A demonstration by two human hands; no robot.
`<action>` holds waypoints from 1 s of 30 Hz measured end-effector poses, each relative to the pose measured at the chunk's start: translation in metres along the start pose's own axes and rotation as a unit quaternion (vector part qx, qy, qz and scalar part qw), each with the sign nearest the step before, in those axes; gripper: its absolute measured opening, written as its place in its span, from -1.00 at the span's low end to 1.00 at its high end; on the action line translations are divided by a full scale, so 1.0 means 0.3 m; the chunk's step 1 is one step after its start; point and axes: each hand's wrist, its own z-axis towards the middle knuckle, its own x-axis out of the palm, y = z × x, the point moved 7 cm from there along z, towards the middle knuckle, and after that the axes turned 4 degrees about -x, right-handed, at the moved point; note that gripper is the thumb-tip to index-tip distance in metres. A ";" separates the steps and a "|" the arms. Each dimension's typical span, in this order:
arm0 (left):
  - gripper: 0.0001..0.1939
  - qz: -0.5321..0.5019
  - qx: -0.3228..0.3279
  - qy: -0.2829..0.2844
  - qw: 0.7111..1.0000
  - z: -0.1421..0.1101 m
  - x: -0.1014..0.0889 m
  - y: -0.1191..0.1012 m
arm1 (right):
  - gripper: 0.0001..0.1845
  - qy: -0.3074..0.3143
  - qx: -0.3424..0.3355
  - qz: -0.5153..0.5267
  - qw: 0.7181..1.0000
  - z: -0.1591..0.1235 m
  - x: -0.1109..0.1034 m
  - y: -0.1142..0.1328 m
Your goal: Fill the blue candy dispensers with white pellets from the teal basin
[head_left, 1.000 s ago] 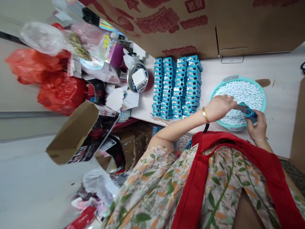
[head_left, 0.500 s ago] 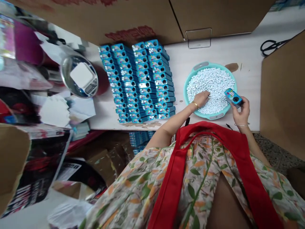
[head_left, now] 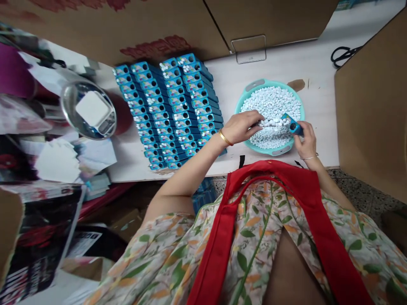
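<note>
A turquoise basin with handles holds a heap of small white pellets. My right hand, at the basin's right side, grips a small blue box with a round dark hole in its end, tilted over the pellets. Over the basin's left part is my left hand, thumb and fingers apart, fingertips at the pellets. A band of pellets between the two hands looks blurred. Left of the basin stand several stacked rows of similar blue boxes, some with white pellets on their ends.
Large cardboard boxes line the table's back, and another cardboard panel stands at right. Black scissors lie near it. A steel bowl holding a white scale sits at left beside paper cards.
My left hand has lifted from within the pellets and shifted toward the basin's left side. The blue box in my right hand has tilted and turned. The camera view has shifted right.
</note>
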 end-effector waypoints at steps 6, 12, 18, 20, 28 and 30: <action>-0.74 0.091 -0.009 0.018 0.996 0.027 -0.065 -0.144 | -0.48 0.022 -0.025 0.026 0.999 0.008 0.096 0.040; -0.63 0.098 -0.018 -0.011 0.995 0.024 -0.074 -0.247 | -0.49 0.017 -0.018 0.023 0.999 0.001 0.117 0.032; -0.72 0.105 -0.069 -0.054 0.991 -0.037 -0.057 -0.042 | -0.49 0.020 0.000 0.041 0.999 -0.006 0.096 -0.001; -0.76 0.108 -0.115 -0.044 0.987 -0.060 0.000 0.099 | -0.51 0.015 0.004 0.038 0.999 -0.010 0.077 -0.013; -0.67 0.023 -0.219 0.077 0.972 0.093 0.433 0.214 | -0.51 -0.024 0.035 0.017 0.999 -0.020 -0.028 -0.046; -0.61 -0.013 -0.210 0.068 0.975 0.152 0.482 0.169 | -0.49 -0.038 0.045 0.009 0.998 -0.025 -0.047 -0.051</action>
